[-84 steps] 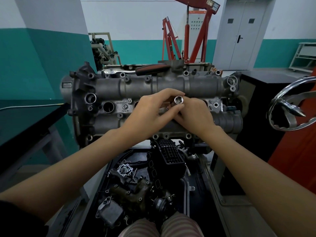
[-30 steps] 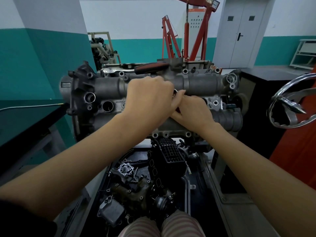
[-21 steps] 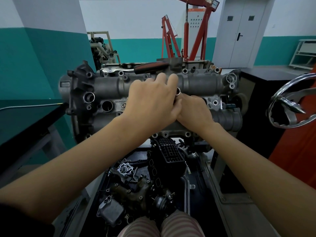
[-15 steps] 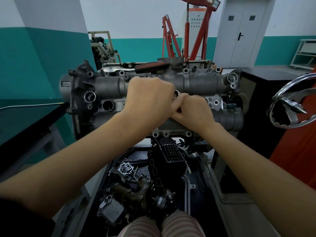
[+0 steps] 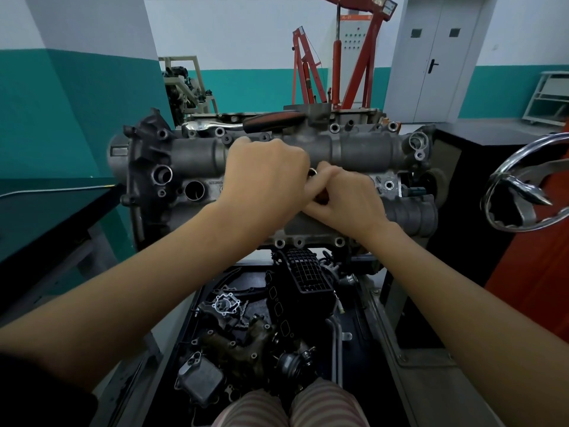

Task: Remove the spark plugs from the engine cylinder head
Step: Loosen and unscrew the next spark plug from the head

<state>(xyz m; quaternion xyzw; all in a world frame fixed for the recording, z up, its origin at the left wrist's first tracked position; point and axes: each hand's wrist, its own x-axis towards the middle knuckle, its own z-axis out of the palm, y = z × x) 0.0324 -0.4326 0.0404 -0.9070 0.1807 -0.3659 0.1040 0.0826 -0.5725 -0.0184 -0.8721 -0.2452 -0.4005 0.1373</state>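
The cylinder head (image 5: 197,161), a grey cast block studded with bolt holes and round bores, stood mounted across the middle of the view and served as the landmark for everything else. Behind it rose a red engine crane (image 5: 354,63) against the white and teal wall, and further back to its right stood a grey double door (image 5: 437,57). Below the head lay a black tray (image 5: 363,322) crowded with loose engine parts (a black ribbed plastic housing, a rusty manifold, a small metal cooler). To the right of the head a chromed ring-shaped piece (image 5: 523,192) hung at the edge of the view. Along the head's top rear edge rested a ratchet (image 5: 246,124) with a red and black handle. Over the centre of the head's face the left hand (image 5: 264,177) was clenched, knuckles up, its fingers curled around something hidden beneath the palm; what it held could not be told. Touching it on the right, the right hand (image 5: 348,201) was curled too, its fingertips pinching a small metal socket (image 5: 312,172) whose open round end showed between the two hands. No spark plug itself was visible; the bores under the hands were covered
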